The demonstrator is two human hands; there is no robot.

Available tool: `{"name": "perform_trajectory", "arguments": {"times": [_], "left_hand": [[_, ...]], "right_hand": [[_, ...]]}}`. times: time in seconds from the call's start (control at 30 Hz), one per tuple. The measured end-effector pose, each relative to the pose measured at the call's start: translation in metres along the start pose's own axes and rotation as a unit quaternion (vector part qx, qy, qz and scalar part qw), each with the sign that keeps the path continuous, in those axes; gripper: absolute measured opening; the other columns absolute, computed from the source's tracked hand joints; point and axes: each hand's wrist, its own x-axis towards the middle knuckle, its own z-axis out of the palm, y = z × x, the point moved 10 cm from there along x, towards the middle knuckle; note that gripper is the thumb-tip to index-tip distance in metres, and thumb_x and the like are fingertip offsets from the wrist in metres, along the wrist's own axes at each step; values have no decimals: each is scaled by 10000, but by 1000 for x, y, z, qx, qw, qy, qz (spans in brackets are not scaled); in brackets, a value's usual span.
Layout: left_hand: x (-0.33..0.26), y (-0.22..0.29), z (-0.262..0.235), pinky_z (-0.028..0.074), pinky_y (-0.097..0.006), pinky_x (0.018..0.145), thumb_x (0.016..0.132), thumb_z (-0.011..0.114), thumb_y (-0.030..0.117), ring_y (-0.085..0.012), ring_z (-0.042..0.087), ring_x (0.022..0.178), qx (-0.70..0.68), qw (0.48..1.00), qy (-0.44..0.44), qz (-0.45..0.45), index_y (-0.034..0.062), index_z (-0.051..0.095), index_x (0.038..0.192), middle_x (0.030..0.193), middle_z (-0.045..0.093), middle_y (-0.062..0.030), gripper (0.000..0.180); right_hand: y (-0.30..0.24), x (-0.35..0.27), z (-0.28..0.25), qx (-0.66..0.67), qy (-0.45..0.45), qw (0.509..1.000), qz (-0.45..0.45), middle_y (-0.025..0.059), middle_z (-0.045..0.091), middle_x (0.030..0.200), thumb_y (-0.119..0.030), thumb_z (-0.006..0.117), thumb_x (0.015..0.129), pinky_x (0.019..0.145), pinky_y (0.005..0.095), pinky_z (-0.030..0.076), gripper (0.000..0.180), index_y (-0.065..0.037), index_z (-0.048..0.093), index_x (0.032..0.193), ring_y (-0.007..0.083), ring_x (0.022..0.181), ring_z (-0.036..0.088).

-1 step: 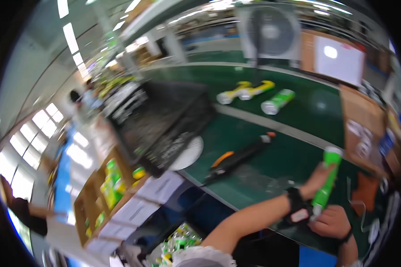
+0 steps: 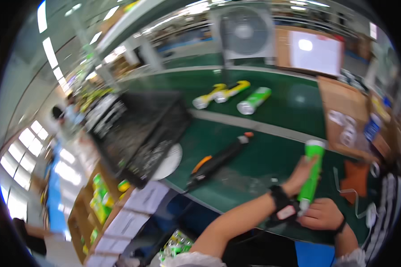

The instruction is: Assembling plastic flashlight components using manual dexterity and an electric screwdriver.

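A green flashlight (image 2: 311, 178) with a pale head stands nearly upright over the near right of the green bench, head end up. My left hand (image 2: 300, 175) is closed round its body. At the flashlight's lower end, my right hand (image 2: 321, 214) is closed, its curled fingers against the pale tail; the exact grip is partly hidden. Left of my hands lies a black electric screwdriver (image 2: 220, 160) with an orange lever and orange end. Farther back, another green flashlight (image 2: 255, 100) rests beside yellow flashlights (image 2: 223, 92).
A black bin (image 2: 142, 129) stands at the bench's left, by a white disc (image 2: 170, 162). Below are a cardboard box (image 2: 82, 218) of green and yellow parts and a container (image 2: 176, 244) of more. Cardboard (image 2: 343, 111) and an orange piece (image 2: 355, 180) lie right. A fan (image 2: 244, 33) stands behind.
The whole view has shifted, so bench items appear farther left. My hands still hold the flashlight in nearly the same pose.
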Motion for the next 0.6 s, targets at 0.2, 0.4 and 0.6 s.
{"name": "perform_trajectory", "arguments": {"times": [0.2,0.4,0.6], "left_hand": [[4,-8,29,509,-323,550,892,421,461,-157,558,651,31,997,27,-72,84,404,1055,846,549,-86,412],[-4,-9,35,504,-326,550,907,399,400,-158,553,644,53,996,21,-75,76,407,1064,857,548,-88,359],[2,33,38,496,-324,504,905,416,384,-178,557,651,25,996,-15,82,83,392,1055,839,536,-82,337]], "right_hand": [[-3,-25,-16,-54,38,997,30,2,483,715,-144,549,711,563,247,435,103,-119,496,796,140,656,536],[-11,-27,-17,-66,66,995,29,-6,437,655,-149,542,702,537,236,419,91,-126,466,746,130,603,508],[-10,-23,-18,-195,42,980,-10,-22,404,625,-163,545,678,481,234,375,127,-143,421,692,99,563,475]]}}
